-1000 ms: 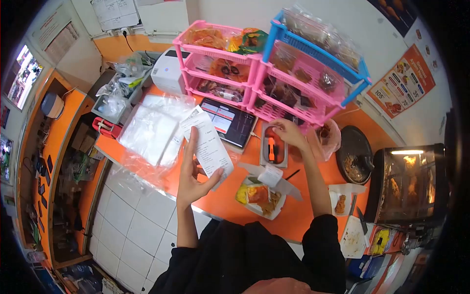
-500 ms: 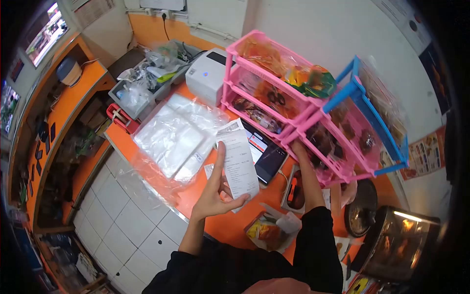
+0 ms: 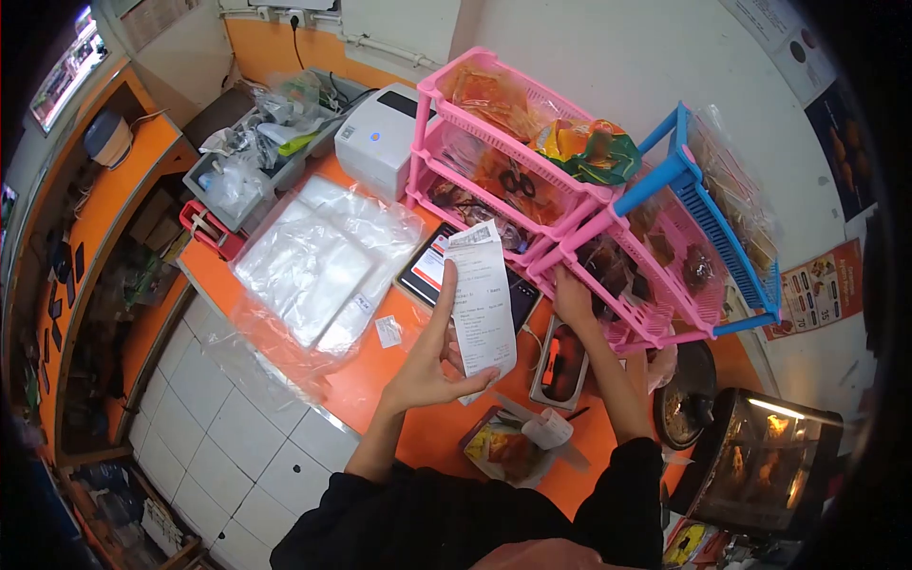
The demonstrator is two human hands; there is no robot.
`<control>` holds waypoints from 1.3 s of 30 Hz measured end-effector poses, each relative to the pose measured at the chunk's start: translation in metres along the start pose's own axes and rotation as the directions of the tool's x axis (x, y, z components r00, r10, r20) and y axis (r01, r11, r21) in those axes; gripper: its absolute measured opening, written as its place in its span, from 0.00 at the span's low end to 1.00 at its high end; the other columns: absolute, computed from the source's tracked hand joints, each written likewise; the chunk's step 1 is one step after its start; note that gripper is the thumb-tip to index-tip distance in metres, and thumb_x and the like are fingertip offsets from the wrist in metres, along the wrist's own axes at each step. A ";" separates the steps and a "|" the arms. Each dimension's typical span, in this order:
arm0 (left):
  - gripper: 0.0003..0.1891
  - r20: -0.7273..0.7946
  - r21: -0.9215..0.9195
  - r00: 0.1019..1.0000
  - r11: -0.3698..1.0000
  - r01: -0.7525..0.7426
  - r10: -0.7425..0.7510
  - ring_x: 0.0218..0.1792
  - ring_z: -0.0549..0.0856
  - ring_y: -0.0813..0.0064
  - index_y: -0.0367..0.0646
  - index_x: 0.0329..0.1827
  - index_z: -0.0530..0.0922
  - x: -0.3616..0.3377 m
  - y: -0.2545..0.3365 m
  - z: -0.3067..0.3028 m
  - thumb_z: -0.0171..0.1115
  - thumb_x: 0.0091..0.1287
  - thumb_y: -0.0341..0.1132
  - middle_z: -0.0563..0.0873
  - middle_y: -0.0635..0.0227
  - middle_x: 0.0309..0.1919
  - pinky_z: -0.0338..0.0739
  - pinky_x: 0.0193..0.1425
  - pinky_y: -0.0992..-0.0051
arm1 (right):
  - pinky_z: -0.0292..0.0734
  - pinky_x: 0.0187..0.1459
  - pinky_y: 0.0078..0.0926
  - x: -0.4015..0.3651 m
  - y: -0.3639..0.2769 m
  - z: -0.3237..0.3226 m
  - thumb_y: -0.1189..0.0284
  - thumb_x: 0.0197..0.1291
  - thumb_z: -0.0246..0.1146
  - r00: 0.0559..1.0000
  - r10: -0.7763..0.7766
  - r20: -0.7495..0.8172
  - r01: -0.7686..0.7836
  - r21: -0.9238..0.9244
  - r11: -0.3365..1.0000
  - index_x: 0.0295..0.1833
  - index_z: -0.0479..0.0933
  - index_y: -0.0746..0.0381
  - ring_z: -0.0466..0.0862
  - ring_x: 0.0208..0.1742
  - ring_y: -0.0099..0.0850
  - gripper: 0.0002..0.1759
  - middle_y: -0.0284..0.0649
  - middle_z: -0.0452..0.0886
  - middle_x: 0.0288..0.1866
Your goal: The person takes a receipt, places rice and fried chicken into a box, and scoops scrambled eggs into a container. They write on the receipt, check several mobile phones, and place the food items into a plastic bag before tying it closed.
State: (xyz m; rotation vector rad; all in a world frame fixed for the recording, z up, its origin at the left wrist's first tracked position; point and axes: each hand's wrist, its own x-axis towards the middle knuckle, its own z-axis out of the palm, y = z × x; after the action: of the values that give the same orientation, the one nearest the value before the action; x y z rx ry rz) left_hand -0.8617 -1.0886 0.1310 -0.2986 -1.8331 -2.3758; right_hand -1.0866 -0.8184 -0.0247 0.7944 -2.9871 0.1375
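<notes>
The left hand (image 3: 429, 369) pinches a long receipt (image 3: 482, 302) upright, just in front of the pink rack (image 3: 575, 233). The right hand (image 3: 573, 300) is at the rack's lowest shelf, and I cannot tell whether it grips anything.

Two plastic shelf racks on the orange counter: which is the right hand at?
The blue-framed rack: the right hand reaches its lowest pink tier. The all-pink plastic rack stands further left. The left hand holds a white paper receipt.

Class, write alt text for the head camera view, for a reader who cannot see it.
A person's left hand holds up a long receipt over an orange counter, while the right hand reaches to the foot of a pink rack. An open food box lies nearby.
</notes>
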 end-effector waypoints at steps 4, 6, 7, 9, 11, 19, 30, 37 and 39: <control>0.61 0.040 -0.020 0.999 1.000 0.004 -0.003 0.62 0.70 0.66 0.49 0.72 0.26 -0.001 0.005 0.010 0.66 0.45 0.22 0.48 0.53 0.71 0.82 0.38 0.78 | 0.74 0.39 0.48 -0.026 -0.039 -0.061 0.79 0.46 0.55 0.972 -0.060 0.226 0.053 0.035 0.998 0.38 0.74 0.61 0.80 0.40 0.51 0.11 0.53 0.80 0.36; 0.61 0.055 -0.015 0.999 1.000 0.000 0.001 0.61 0.72 0.65 0.49 0.72 0.25 -0.002 0.008 0.011 0.66 0.45 0.21 0.49 0.53 0.71 0.82 0.37 0.78 | 0.74 0.37 0.46 -0.035 -0.053 -0.084 0.77 0.49 0.56 0.982 -0.083 0.170 0.052 0.180 0.982 0.37 0.74 0.61 0.80 0.38 0.49 0.08 0.50 0.80 0.31; 0.61 0.057 -0.010 0.998 1.000 0.001 0.000 0.60 0.72 0.65 0.49 0.72 0.25 -0.003 0.009 0.012 0.66 0.45 0.22 0.49 0.52 0.71 0.82 0.36 0.78 | 0.73 0.37 0.45 -0.038 -0.064 -0.099 0.75 0.50 0.57 0.984 -0.067 0.166 0.025 0.245 0.969 0.37 0.74 0.61 0.80 0.37 0.48 0.07 0.49 0.80 0.31; 0.61 0.048 0.007 0.999 1.000 0.009 -0.009 0.58 0.74 0.65 0.48 0.71 0.24 -0.004 0.011 0.011 0.66 0.45 0.22 0.50 0.52 0.71 0.82 0.35 0.78 | 0.73 0.35 0.44 -0.043 -0.079 -0.126 0.72 0.54 0.57 0.989 -0.068 0.132 0.022 0.326 0.945 0.36 0.74 0.62 0.80 0.36 0.48 0.06 0.49 0.79 0.30; 0.61 0.037 0.029 0.999 1.000 0.003 -0.004 0.57 0.76 0.65 0.48 0.71 0.24 -0.006 0.014 0.011 0.67 0.46 0.22 0.51 0.52 0.70 0.82 0.35 0.79 | 0.72 0.34 0.43 -0.045 -0.090 -0.147 0.67 0.57 0.57 0.992 -0.109 0.069 0.078 0.359 0.930 0.34 0.74 0.62 0.80 0.35 0.48 0.09 0.49 0.78 0.28; 0.60 0.033 0.087 0.999 0.995 -0.046 0.043 0.52 0.78 0.67 0.47 0.71 0.24 -0.012 0.015 0.011 0.66 0.47 0.23 0.59 0.52 0.65 0.81 0.35 0.79 | 0.71 0.32 0.43 -0.041 -0.112 -0.222 0.65 0.60 0.54 0.994 -0.093 -0.058 0.108 0.365 0.925 0.30 0.76 0.63 0.79 0.28 0.49 0.13 0.49 0.76 0.23; 0.58 -0.064 0.222 0.996 0.972 0.075 -0.062 0.49 0.80 0.63 0.44 0.72 0.28 -0.048 -0.004 -0.026 0.65 0.48 0.22 0.60 0.48 0.65 0.83 0.37 0.73 | 0.75 0.41 0.40 -0.060 -0.009 -0.257 0.67 0.53 0.61 0.951 0.230 -0.205 -0.184 0.219 0.958 0.32 0.80 0.63 0.81 0.34 0.48 0.10 0.48 0.82 0.32; 0.60 -0.091 0.331 0.990 0.935 0.131 -0.106 0.46 0.82 0.65 0.49 0.72 0.27 -0.066 -0.005 -0.029 0.65 0.44 0.21 0.72 0.53 0.56 0.83 0.34 0.76 | 0.72 0.49 0.39 -0.016 0.039 -0.239 0.68 0.49 0.62 0.950 0.112 -0.293 -0.049 0.213 0.976 0.43 0.78 0.63 0.80 0.46 0.42 0.15 0.47 0.81 0.41; 0.60 -0.093 0.337 0.991 0.934 0.121 -0.095 0.46 0.82 0.65 0.49 0.72 0.27 -0.071 -0.003 -0.025 0.65 0.44 0.21 0.71 0.53 0.56 0.83 0.34 0.76 | 0.70 0.51 0.39 0.000 0.058 -0.225 0.68 0.50 0.61 0.980 0.021 -0.196 0.011 0.163 0.987 0.44 0.77 0.63 0.79 0.50 0.40 0.16 0.47 0.81 0.43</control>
State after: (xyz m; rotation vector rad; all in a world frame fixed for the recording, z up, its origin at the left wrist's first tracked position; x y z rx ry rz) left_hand -0.7951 -1.1132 0.1058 -0.0702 -2.2288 -2.0429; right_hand -1.1100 -0.7460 0.1952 0.7385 -2.8165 0.4393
